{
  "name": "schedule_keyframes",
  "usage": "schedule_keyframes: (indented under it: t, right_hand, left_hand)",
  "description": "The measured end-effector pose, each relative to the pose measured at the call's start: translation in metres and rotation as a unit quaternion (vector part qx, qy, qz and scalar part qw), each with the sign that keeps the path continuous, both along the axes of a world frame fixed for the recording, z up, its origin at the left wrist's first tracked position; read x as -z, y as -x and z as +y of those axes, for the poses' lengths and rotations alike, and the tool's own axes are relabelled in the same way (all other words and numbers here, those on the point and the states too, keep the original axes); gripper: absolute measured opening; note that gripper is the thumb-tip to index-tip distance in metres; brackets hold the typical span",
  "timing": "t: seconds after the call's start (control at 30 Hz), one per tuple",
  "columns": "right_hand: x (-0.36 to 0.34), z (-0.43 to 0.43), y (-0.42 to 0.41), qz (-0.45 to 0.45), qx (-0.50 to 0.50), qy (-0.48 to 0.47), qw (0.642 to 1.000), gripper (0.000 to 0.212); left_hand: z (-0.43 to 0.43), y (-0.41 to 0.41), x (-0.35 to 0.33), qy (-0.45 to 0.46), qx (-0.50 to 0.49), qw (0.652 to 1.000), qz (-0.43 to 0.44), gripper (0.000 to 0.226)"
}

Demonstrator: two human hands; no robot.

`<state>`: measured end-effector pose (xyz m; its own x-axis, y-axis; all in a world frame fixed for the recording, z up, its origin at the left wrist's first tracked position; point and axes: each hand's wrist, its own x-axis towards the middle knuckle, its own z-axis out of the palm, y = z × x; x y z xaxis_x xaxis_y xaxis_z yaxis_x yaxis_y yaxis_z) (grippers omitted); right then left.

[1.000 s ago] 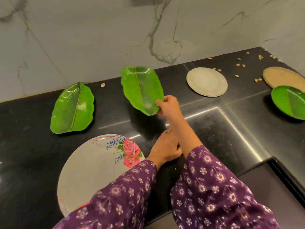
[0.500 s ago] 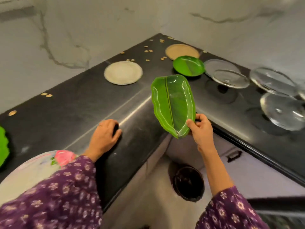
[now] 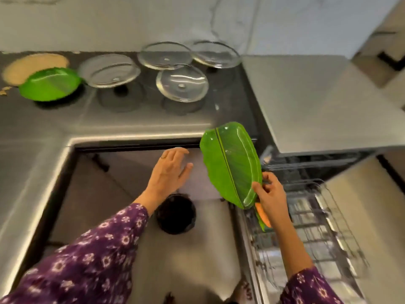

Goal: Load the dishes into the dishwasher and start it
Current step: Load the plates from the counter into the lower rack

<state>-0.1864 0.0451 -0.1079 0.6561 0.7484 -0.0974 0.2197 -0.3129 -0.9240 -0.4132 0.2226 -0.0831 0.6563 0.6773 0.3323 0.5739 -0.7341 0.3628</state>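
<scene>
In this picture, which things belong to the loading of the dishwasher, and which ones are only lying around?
Belong to the job:
- leaf-shaped green plate, held by the right hand
- dishwasher rack
- dishes waiting on the counter: four glass dishes, round green plate, tan plate

Just lying about:
- dark round bin
- scattered bits at the counter's left edge

- Your left hand (image 3: 169, 170) is stretched forward, palm down, fingers straight and spread, holding nothing.
- Your right hand (image 3: 270, 194), to its right and apart from it, pinches the near edge of the leaf-shaped plate (image 3: 230, 163) between thumb and curled fingers.
- Both wrists are bare, with purple flowered sleeves behind them.
</scene>
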Motion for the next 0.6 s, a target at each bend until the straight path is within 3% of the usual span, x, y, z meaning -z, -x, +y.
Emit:
schedule_keyframes:
  t: [0.13, 0.33, 0.6]
  right_hand:
    - [0.035, -0.104, -0.070, -0.066, 0.092, 0.087, 0.990, 0.010]
    - [0.089, -0.202, -0.144, -0.112, 0.203, 0.214, 0.949, 0.016]
    - [0.157, -0.198, -0.245, -0.141, 0.121, 0.392, 0.901, 0.020]
  left_hand:
    - [-0.031, -0.110, 0.007, 0.000, 0.132, 0.990, 0.047, 0.041]
    - [-0.062, -0.255, 0.017, -0.066, 0.305, 0.946, 0.091, 0.039]
    - [-0.062, -0.422, 0.018, -0.189, 0.434, 0.871, 0.127, 0.037]
